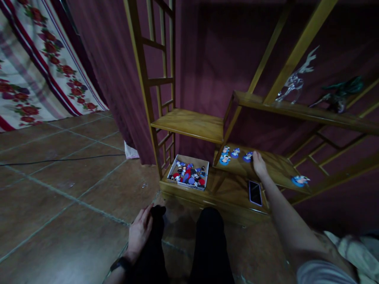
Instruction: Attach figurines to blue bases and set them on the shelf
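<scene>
Yellow-brown wood makes up the shelf unit (186,124) ahead of me, and its low right-hand board (275,165) carries the work. I have the right hand (260,165) over the middle of this board, its fingers at the right side of a purple figure (248,157) that stands in the left half. The fingers reach forward close together; whether they grip the figure or only touch it, I cannot tell. The left hand (140,228) rests well apart from it at the left knee, loosely curled, with nothing that I can see in it.

Around them, a dark red curtain (109,71) hangs past the unit's left edge. A higher shelf (310,113) overhangs the back of the board, and a slanting post (231,128) rises close to the board's left end. On the unit's base, an open box (205,169) of mixed figures sits at the front left corner. A clear deer (293,86) stands on the higher shelf. A phone (255,193) lies near the base's front edge, just left of the right forearm.

The purple figure is small, on a round purple base, with white on its body; finer detail is too small for me. A similar one (235,152) stands to its left.
</scene>
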### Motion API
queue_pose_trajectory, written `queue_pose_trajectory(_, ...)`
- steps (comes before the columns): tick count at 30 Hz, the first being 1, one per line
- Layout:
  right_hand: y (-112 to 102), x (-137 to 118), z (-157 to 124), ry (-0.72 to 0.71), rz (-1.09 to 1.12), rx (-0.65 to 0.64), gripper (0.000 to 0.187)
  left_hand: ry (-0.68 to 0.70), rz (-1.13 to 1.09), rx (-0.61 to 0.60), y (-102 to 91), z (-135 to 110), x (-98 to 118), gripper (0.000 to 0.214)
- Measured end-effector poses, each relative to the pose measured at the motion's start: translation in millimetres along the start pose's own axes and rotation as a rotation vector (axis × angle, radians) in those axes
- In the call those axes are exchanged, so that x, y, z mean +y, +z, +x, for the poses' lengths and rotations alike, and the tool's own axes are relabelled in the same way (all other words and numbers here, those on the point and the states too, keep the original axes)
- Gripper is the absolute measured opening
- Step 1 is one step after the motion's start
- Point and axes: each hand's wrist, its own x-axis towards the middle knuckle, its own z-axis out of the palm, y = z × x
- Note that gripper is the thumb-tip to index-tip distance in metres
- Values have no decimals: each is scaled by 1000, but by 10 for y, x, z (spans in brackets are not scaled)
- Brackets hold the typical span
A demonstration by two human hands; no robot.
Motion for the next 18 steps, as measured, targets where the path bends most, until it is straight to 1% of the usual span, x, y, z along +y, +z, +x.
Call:
queue_pose_trajectory(5,3,12,0,-37,14,4,72,14,-28,-15,-7,25,3,41)
queue_pose_trajectory(8,-3,5,-8,-22,13,4,73,-49,-62,-9,9,66,50,38)
queue_pose_trajectory(10,-6,-7,-15,0,3,2,73,-78,-123,-20,50,146,125,36)
queue_pose_trajectory(12,-7,-18,-24,12,0,3,74,-38,-230,-70,131,280,226,33)
queue_pose_trajectory(14,-6,-24,-35,11,7,15,74,22,-328,-115,258,453,322,30)
queue_pose_trajectory(16,-5,-20,-44,2,12,43,73,27,-394,-138,420,640,376,29)
queue_pose_trajectory(18,-5,-3,-46,-1,10,75,73,-8,-424,-161,593,818,370,28)
